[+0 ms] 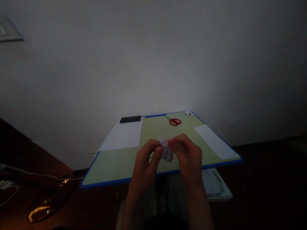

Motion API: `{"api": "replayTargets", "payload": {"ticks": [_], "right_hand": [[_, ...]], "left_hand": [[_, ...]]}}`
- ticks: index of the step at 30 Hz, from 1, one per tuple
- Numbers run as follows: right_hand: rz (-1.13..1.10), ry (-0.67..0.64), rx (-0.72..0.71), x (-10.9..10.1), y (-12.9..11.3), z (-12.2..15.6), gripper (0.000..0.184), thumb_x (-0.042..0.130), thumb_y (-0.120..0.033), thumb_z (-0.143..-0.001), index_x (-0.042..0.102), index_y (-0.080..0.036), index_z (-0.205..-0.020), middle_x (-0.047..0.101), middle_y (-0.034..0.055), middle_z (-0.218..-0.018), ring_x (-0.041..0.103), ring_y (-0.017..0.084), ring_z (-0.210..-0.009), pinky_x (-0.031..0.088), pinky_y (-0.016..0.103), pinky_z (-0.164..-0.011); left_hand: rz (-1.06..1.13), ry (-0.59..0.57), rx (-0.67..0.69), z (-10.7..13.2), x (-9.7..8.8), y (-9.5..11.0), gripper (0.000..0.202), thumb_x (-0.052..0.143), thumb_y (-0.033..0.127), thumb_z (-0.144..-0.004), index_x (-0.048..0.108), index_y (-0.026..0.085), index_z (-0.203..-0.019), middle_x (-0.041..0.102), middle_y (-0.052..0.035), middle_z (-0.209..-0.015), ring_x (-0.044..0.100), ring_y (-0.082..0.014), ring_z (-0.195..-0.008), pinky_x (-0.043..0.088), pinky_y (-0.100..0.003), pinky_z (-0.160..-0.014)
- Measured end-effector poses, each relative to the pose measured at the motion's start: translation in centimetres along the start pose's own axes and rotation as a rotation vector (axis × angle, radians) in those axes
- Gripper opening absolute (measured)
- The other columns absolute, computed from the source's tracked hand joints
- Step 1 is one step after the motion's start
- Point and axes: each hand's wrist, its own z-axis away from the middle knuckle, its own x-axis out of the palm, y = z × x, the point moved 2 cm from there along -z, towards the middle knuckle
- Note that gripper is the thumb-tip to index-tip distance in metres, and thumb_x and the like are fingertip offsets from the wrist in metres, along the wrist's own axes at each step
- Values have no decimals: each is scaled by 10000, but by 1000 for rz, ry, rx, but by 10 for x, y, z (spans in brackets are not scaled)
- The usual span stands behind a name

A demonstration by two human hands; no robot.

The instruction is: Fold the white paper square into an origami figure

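Between my two hands, above the near part of the table, is a small piece of folded white paper [167,154]. My left hand [147,161] pinches its left side between thumb and fingers. The upper right of the paper is gripped by the fingertips of my right hand [188,153]. Its folds are blurred and partly covered by the fingers. Beyond the hands, a pair of red-handled scissors [175,121] lies on the table with the blades pointing to the back left.
The green table [115,166] has a blue rim and stands against a wall. A white sheet [124,135] with a dark flat device [130,119] lies left; a paper strip [216,142] lies right. Paper scraps [189,113] sit at the back right corner. Cables [35,174] run at left.
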Motion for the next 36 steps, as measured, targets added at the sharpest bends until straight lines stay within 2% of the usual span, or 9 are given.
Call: {"api": "replayTargets", "payload": {"ticks": [5, 9, 14, 18, 22, 26, 29, 32, 36], "right_hand": [[-42, 125, 76, 3, 9, -3, 257, 808, -426, -852, 709, -211, -753, 654, -14, -704, 589, 161, -671, 459, 281, -614], [-96, 39, 115, 5, 9, -1, 226, 815, -424, -845, 750, -220, -920, 712, 5, -783, 652, 169, -712, 522, 280, -637], [-172, -118, 156, 5, 7, 3, 487, 824, -339, -847, 672, -253, -1303, 706, -9, -851, 700, 171, -788, 582, 317, -764], [-158, -79, 147, 3, 5, 5, 605, 839, -282, -834, 601, -259, -1389, 702, -28, -809, 692, 175, -778, 582, 349, -812], [-103, -41, 116, 4, 3, 7, 461, 821, -290, -869, 647, -252, -1294, 710, -20, -825, 687, 173, -791, 565, 354, -826], [-108, 25, 78, 4, 3, 9, 606, 816, -277, -888, 492, -305, -1400, 712, -32, -827, 689, 183, -766, 578, 369, -798], [-11, -24, -76, -1, 0, 10, 668, 734, -269, -951, 390, -391, -1509, 689, 43, -1152, 708, 213, -952, 596, 425, -868], [304, -114, -294, -8, -8, 11, 502, 657, -238, -985, 562, -428, -1439, 408, 73, -1556, 547, 292, -1338, 533, 513, -1043], [487, -255, -388, -16, -14, 11, 376, 611, -202, -1005, 695, -427, -1294, 231, 0, -1670, 336, 338, -1519, 433, 590, -1157]], "left_hand": [[85, -148, -139, 0, -5, -9, 272, 716, 428, -944, 766, 173, -865, 741, -41, -769, 671, -170, -710, 512, -250, -656], [127, 39, -220, -1, -7, -13, 206, 779, 370, -896, 788, 169, -855, 735, -23, -679, 674, -144, -624, 517, -224, -596], [162, 239, -217, -1, -6, -9, 191, 806, 361, -872, 799, 170, -861, 731, -14, -635, 683, -144, -586, 541, -226, -569], [178, 285, -215, 0, -3, -5, 197, 818, 371, -867, 796, 176, -872, 729, -5, -635, 689, -142, -593, 552, -225, -580], [197, 280, -202, 2, 1, -4, 216, 789, 393, -898, 788, 177, -905, 731, -9, -671, 689, -142, -629, 556, -231, -607], [232, 229, -181, 1, 4, -5, 225, 767, 395, -917, 780, 174, -953, 737, -19, -723, 694, -148, -680, 563, -247, -651], [214, 232, -204, 0, 3, -5, 191, 782, 363, -901, 780, 176, -937, 736, -14, -720, 693, -149, -678, 554, -243, -644], [204, 192, -214, 1, 0, -2, 182, 784, 346, -892, 790, 174, -952, 730, -10, -708, 683, -146, -666, 542, -235, -631], [206, 116, -217, 1, -3, 0, 214, 771, 347, -903, 789, 181, -1037, 735, -15, -750, 672, -142, -679, 542, -237, -646]]}}
